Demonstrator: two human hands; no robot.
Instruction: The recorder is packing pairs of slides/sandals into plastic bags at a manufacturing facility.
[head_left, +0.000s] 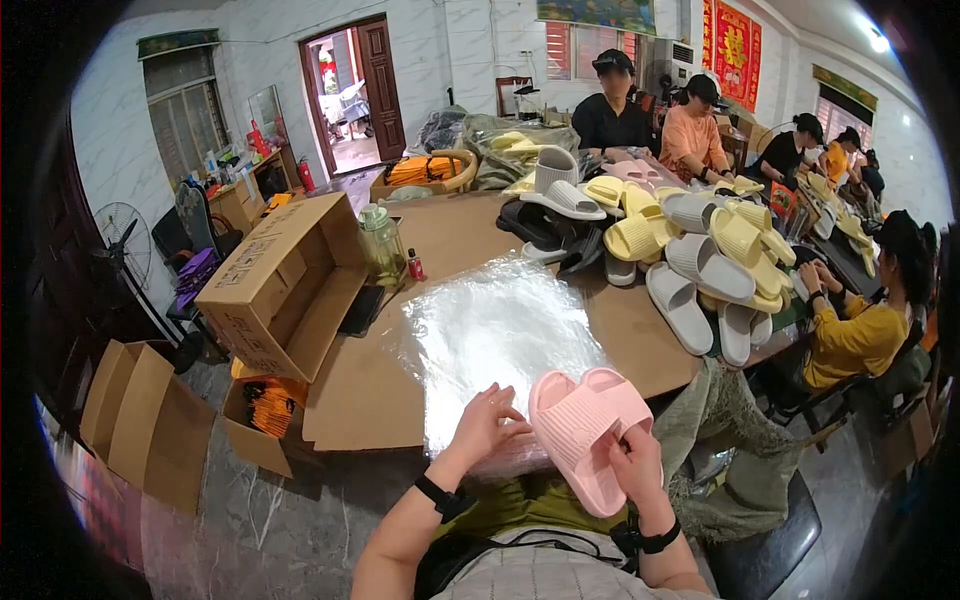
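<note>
A pair of pink slide slippers (572, 428) is in my right hand (637, 465), stacked together and tilted over the table's near edge. My right thumb presses inside the strap opening, and the other fingers are partly hidden. My left hand (488, 428) is just left of the slippers, fingers stretched out over a stack of clear plastic bags (500, 325). No object shows in that hand; whether its fingertips touch the top bag I cannot tell. The shiny bags lie on the cardboard-covered table (365, 410).
A heap of grey, yellow and black slippers (700, 255) covers the table's right side. Left of the bags stand an open cardboard box (285, 285), a phone (362, 311), a green-tinted jug (380, 245) and a small red bottle (415, 265). Several people sit beyond and right.
</note>
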